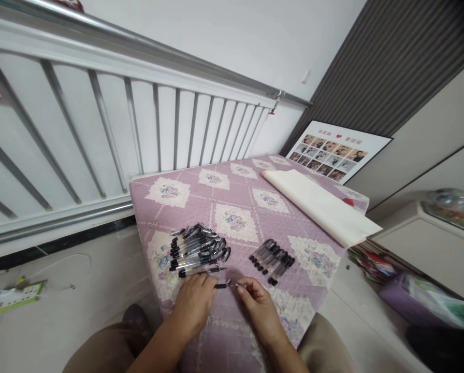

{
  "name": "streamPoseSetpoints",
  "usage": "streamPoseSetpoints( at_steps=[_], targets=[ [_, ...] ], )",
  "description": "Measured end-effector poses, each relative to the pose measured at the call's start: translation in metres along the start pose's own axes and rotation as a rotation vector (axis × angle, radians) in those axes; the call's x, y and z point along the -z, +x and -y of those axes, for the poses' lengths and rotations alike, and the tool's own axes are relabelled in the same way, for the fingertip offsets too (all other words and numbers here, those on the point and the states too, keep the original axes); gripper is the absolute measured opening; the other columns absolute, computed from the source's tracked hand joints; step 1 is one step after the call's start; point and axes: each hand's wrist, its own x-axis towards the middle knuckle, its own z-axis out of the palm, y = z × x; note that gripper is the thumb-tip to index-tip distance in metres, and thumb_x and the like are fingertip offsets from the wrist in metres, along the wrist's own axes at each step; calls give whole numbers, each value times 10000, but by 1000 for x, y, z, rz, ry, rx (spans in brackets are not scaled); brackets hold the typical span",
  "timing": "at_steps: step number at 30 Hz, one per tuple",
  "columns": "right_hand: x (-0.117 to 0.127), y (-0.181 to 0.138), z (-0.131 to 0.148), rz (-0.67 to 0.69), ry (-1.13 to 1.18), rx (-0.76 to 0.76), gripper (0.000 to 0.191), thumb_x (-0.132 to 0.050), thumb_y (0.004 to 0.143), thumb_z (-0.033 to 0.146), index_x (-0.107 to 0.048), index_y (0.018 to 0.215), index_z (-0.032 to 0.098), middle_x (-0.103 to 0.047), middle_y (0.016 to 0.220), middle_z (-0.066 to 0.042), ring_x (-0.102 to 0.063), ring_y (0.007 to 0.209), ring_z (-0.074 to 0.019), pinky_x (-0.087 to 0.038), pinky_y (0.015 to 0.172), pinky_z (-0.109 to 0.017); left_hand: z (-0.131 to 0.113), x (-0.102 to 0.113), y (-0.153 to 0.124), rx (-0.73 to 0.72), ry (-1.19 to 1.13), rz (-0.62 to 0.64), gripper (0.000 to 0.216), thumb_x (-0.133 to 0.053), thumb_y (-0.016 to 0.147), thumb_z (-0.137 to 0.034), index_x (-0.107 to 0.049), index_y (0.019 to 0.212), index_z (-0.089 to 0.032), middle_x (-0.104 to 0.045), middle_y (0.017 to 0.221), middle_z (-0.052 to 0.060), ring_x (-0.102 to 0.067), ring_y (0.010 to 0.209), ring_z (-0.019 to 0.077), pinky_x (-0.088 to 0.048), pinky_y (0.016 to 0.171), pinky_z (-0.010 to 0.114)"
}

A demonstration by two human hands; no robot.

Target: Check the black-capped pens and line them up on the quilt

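My left hand is closed round a pen, whose black grip and tip stick out to the right. Close to that tip, my right hand pinches a tiny pale piece between thumb and forefinger; it is too small to name. Just beyond my left hand lies a heap of clear-barrelled pens with black ends. An uncapped pen rests at the heap's near edge, tip to the right. Beyond my right hand, several more pens lie side by side in a slanted row.
A purple quilted cloth with floral patches covers the table. Cream sheeting lies folded towards the far right. Behind stand a white radiator and a photo board. A white cabinet and a purple box are at right.
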Motion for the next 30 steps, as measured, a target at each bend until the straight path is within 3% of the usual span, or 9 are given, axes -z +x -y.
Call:
streamPoseSetpoints(
  at_steps=[12, 30],
  targets=[
    [-1, -3, 9, 182, -115, 35, 186, -613, 802, 382, -617, 802, 196, -610, 764, -2, -536, 743, -152, -415, 713, -251, -3, 2, -1, -62, -4, 11, 214, -401, 929, -199, -612, 954, -225, -623, 930, 25, -539, 932, 202, -383, 841, 354],
    [-2, -3, 10, 179, -148, 65, 197, -639, 771, 391, -628, 790, 195, -618, 739, -1, -546, 713, -148, -434, 687, -251, -2, -1, -1, -99, -17, 40, 249, -389, 932, -198, -613, 1028, -250, -605, 948, 29, -522, 951, 203, -372, 855, 359]
  ],
)
